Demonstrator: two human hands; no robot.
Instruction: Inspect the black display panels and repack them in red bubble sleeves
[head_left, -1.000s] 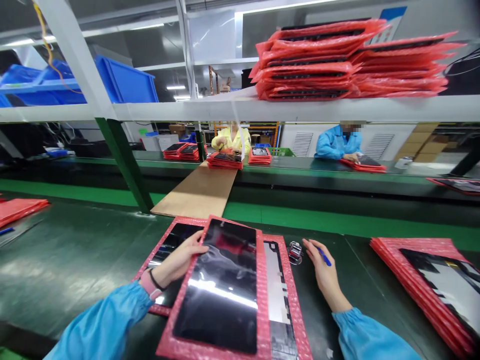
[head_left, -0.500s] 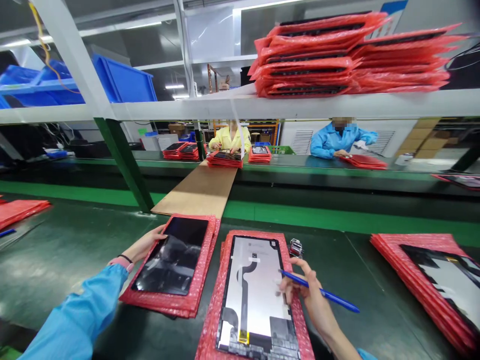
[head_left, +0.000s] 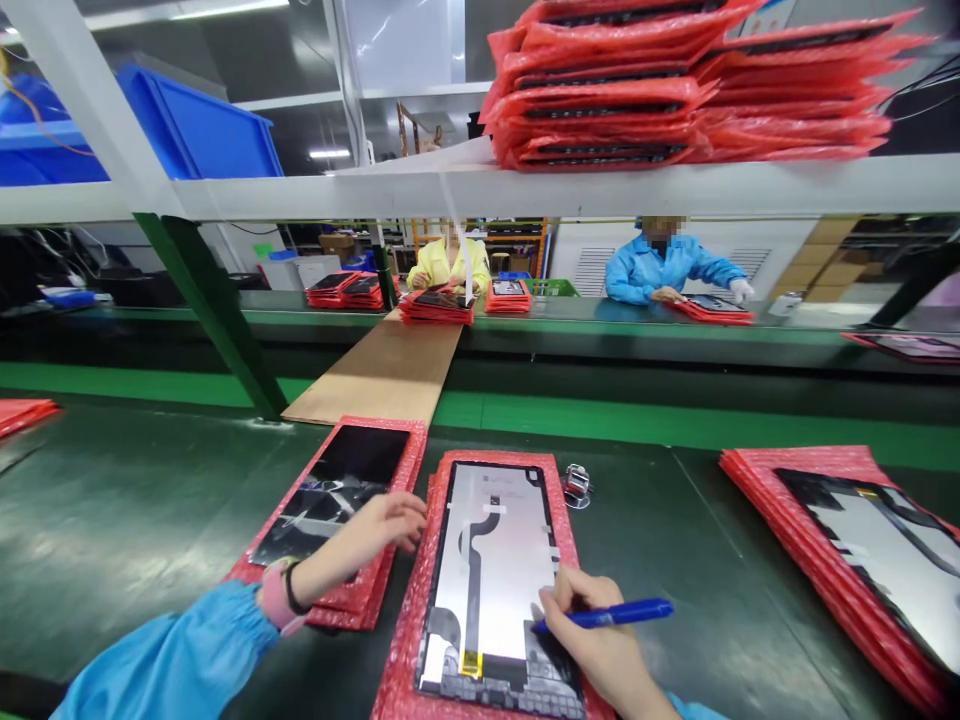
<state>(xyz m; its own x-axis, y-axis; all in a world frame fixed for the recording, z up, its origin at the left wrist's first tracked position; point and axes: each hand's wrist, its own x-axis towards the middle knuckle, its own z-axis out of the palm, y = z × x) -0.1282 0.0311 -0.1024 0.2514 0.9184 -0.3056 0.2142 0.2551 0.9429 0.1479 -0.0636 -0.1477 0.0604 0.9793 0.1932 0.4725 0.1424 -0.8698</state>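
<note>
A screen panel [head_left: 491,570] lies back-side up, silvery grey, on red bubble wrap [head_left: 411,640] in front of me. My right hand [head_left: 596,650] is closed around a blue pen [head_left: 611,615], its tip touching the panel's lower right part. My left hand [head_left: 379,530] rests at the panel's left edge, fingers curled, over the right side of a stack of red-wrapped panels [head_left: 334,500] whose top one shows a glossy black face.
Another pile of red-wrapped panels [head_left: 847,550] lies at the right. A small metal clip [head_left: 576,482] sits behind the panel. A brown board [head_left: 382,370] bridges to the far belt, where two other people work. Red stacks [head_left: 675,90] and blue bins [head_left: 195,135] fill the shelf above.
My left hand came off the black panel's far left edge and moved right to the grey panel's edge. My right hand brought the pen tip down onto the grey panel.
</note>
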